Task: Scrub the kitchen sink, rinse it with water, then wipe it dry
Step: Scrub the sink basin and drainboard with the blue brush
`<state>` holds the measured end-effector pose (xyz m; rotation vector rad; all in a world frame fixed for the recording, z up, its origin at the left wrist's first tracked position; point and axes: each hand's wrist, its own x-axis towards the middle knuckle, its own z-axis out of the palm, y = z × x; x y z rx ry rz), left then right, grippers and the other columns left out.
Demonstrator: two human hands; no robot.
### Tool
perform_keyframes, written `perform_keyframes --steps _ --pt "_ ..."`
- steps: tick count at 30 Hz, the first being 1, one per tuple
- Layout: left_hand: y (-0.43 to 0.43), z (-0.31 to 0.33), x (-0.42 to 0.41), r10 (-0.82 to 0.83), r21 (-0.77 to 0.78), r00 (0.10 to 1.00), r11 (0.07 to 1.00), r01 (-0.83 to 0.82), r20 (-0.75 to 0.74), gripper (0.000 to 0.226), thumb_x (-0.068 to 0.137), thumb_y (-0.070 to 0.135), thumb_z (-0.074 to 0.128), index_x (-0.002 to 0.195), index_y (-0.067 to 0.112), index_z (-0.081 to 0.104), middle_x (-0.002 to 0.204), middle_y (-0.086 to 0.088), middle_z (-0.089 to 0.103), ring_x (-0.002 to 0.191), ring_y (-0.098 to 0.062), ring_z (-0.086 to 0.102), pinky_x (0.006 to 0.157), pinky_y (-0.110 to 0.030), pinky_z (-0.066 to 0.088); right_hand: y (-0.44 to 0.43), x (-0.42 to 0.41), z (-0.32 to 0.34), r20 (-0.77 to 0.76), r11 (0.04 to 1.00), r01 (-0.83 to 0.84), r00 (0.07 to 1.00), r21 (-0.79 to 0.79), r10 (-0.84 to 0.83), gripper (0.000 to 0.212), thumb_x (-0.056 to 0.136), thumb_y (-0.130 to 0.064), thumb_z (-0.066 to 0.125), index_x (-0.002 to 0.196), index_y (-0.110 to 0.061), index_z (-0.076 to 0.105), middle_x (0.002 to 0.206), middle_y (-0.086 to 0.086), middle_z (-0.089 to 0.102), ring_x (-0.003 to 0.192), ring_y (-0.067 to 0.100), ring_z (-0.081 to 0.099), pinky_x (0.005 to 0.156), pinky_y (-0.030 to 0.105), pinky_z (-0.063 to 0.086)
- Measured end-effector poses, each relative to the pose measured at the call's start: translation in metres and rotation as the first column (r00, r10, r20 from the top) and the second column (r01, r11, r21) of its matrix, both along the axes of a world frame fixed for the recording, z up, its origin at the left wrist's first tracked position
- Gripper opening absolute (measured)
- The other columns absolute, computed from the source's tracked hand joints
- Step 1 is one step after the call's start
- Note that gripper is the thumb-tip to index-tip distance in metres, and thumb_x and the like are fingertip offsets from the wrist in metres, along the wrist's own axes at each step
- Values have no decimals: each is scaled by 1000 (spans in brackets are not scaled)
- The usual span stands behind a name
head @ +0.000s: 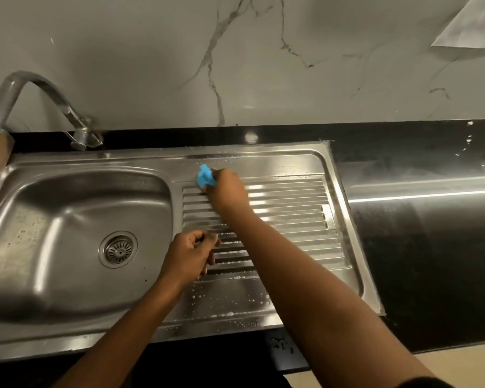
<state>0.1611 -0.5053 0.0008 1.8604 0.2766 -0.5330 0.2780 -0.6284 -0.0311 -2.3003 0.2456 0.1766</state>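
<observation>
While the right hand grips a blue sponge in curled fingers, it presses the sponge onto the ridged draining board, with the sponge sticking out just beyond its knuckles. The sink is a steel unit set in a black counter. Its basin lies to the left of both hands, and the round drain strainer sits left of the left hand. That hand rests on the nearer ridges of the board, closer to the person than the right hand, with its fingers curled under; I cannot tell whether they hold anything. White suds speckle the flat steel strip on the near side of the left hand. A curved tap stands far to the left of the right hand, against the marble wall beyond it. The counter stretches away to the right of the right forearm.
</observation>
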Motion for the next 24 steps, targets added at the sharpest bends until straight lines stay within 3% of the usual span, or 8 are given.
perform_keyframes --steps 3,7,10,13,19,24 --pt "4 -1 3 35 -5 999 999 -35 9 26 105 29 59 92 15 75 62 -3 67 50 -17 54 44 -24 41 -5 -9 -3 -3 999 -11 1000 -35 11 47 100 -30 68 144 -18 57 121 7 72 97 23 72 85 45 62" --pt "2 -3 5 3 -27 1000 1000 -3 19 25 105 30 60 91 16 76 62 -3 67 49 -17 55 44 -24 42 -91 -25 6 -17 989 146 989 -34 -146 34 97 -43 69 123 -22 69 101 -4 75 87 16 73 81 40 62" --pt "-4 -2 9 -29 -45 999 999 29 15 25 105 29 60 91 15 76 63 -4 67 49 -16 55 44 -23 41 -172 -36 14 -11 954 273 961 -123 -276 29 98 -33 72 121 -16 71 100 2 74 91 18 71 77 35 55" --pt "-11 1 12 -48 -71 998 996 50 27 26 105 29 60 91 14 76 64 -6 66 49 -15 54 43 -23 41 -227 -45 15 -12 903 375 922 -209 -386 40 96 -28 74 132 -10 68 112 10 76 91 21 69 78 35 53" --pt "-13 -3 18 -76 -76 997 994 78 27 27 105 30 59 91 15 76 64 -5 66 49 -15 53 45 -25 41 -228 -93 8 -16 890 432 899 -145 -439 43 97 -27 73 137 -10 66 113 9 75 81 8 64 70 26 50" --pt "-14 -10 26 -70 -85 997 994 71 9 26 106 31 59 93 16 76 65 -5 67 50 -17 54 46 -27 42 -229 -135 6 -54 886 448 888 -120 -456 47 96 -34 74 136 -10 66 119 10 74 102 21 72 90 40 60"
